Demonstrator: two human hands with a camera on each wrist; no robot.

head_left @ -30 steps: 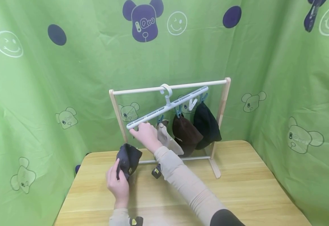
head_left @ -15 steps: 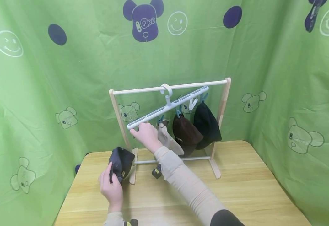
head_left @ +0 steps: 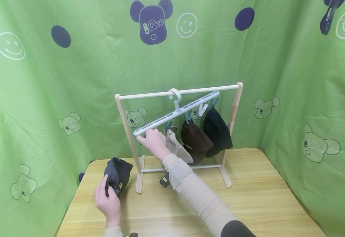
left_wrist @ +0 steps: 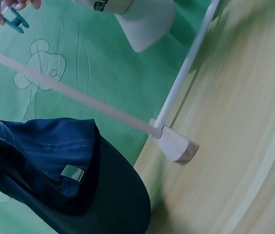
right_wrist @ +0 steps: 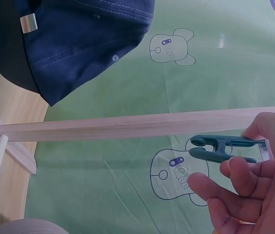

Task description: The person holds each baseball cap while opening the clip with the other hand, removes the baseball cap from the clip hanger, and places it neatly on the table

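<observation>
Left grip (head_left: 108,203) pinching dark cap (head_left: 119,174) by near edge, right grip (head_left: 154,142) pinching teal clip (right_wrist: 219,148) under hanger (head_left: 176,112)

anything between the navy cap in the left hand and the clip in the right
Yes: in both wrist views the rack's left upright runs between the navy cap and the clip. Depth is unclear, so it may not block.

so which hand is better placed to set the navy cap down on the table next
Likely the left: the left hand grips the navy baseball cap, out beside the wooden rack and over the table. The right hand is up at the lower end of the hanger, pinching a teal clip.
</observation>
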